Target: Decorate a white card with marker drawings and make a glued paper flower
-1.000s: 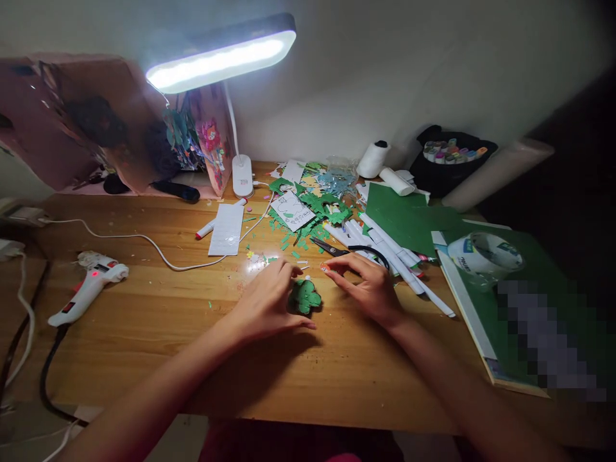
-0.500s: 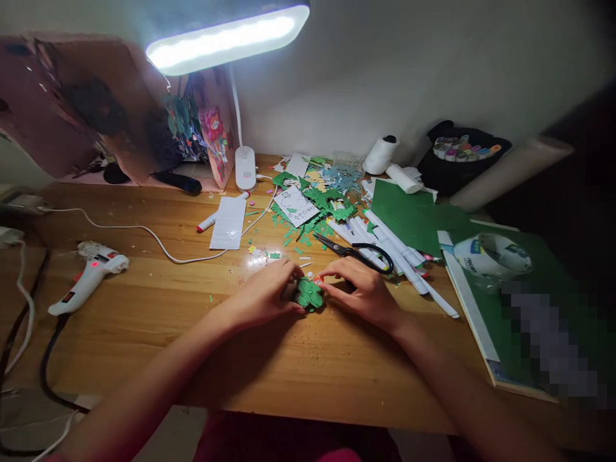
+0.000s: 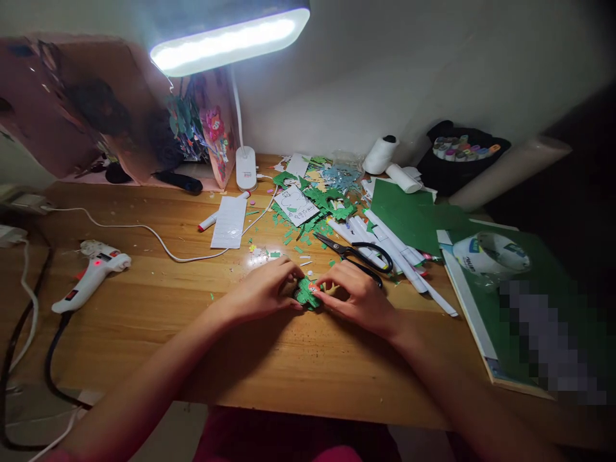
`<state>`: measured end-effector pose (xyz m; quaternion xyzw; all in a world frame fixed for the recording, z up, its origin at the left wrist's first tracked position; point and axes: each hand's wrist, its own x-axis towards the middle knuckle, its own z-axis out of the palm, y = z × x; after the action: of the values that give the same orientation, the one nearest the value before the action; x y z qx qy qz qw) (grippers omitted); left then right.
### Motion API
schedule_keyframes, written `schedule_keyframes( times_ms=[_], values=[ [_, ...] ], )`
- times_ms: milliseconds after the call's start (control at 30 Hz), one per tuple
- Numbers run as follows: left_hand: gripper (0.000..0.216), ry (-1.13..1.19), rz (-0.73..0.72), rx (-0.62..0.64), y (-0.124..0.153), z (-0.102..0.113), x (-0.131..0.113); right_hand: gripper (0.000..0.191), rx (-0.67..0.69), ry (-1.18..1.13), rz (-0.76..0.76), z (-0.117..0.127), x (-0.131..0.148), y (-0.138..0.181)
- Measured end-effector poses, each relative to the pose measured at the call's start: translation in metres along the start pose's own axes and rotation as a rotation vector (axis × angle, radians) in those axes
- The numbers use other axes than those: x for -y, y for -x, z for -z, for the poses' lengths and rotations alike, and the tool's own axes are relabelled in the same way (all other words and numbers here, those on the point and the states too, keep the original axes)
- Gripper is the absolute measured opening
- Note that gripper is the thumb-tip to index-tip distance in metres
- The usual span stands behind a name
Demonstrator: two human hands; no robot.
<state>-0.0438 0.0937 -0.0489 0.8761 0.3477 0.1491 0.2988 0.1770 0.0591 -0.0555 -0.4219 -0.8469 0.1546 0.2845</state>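
A small green piece [image 3: 306, 296], made up of little paper-like bits, is held just over the wooden desk in front of me. Its left edge is pinched between the thumb and fingers of my left hand [image 3: 269, 287]. My right hand [image 3: 359, 294] pinches a small orange-red piece [image 3: 313, 288] with a pale, patterned face, which lies over the upper right of the green piece. Whether the two are stuck together I cannot tell. Black-handled scissors [image 3: 353, 253] lie just behind my right hand.
A white glue gun [image 3: 91, 276] with a red light lies at the left, its cord running off the desk. Green scraps [image 3: 312, 224] pile up at the back under the lamp [image 3: 235, 42]. Rolled white paper sticks [image 3: 394, 247] and a tape roll [image 3: 491, 253] on a green board [image 3: 543, 269] are at the right.
My right hand has moved slightly left, bringing the orange-red piece from the green piece's upper right edge further onto its top. My left hand stays nearly where it was.
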Motion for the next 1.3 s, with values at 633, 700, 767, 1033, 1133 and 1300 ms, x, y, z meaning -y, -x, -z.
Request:
schedule_keyframes(
  times_ms=[633, 700, 767, 1033, 1133, 1300],
  values=[
    [0.04, 0.015, -0.001, 0.018, -0.0009, 0.0009, -0.0005, 0.009, 0.042, 0.042, 0.024, -0.0029, -0.0005, 0.0006],
    [0.04, 0.009, 0.0, 0.019, -0.0009, 0.0009, -0.0002, 0.009, 0.047, 0.038, 0.025, -0.0028, -0.0007, 0.0006],
    [0.04, 0.007, 0.001, 0.023, -0.0008, 0.0009, -0.0001, 0.009, 0.052, 0.032, 0.025, -0.0028, -0.0007, 0.0005],
    [0.04, 0.014, 0.006, 0.034, -0.0005, 0.0004, -0.0002, 0.013, 0.05, 0.037, 0.017, -0.003, -0.0007, 0.0],
    [0.04, 0.017, 0.01, 0.034, -0.0002, 0.0006, -0.0006, 0.012, 0.035, 0.037, 0.049, -0.0021, -0.0016, 0.001],
    [0.04, 0.018, 0.023, 0.051, 0.0004, 0.0018, -0.0017, 0.015, 0.019, 0.045, 0.149, -0.0025, -0.0048, 0.0027]
  ],
)
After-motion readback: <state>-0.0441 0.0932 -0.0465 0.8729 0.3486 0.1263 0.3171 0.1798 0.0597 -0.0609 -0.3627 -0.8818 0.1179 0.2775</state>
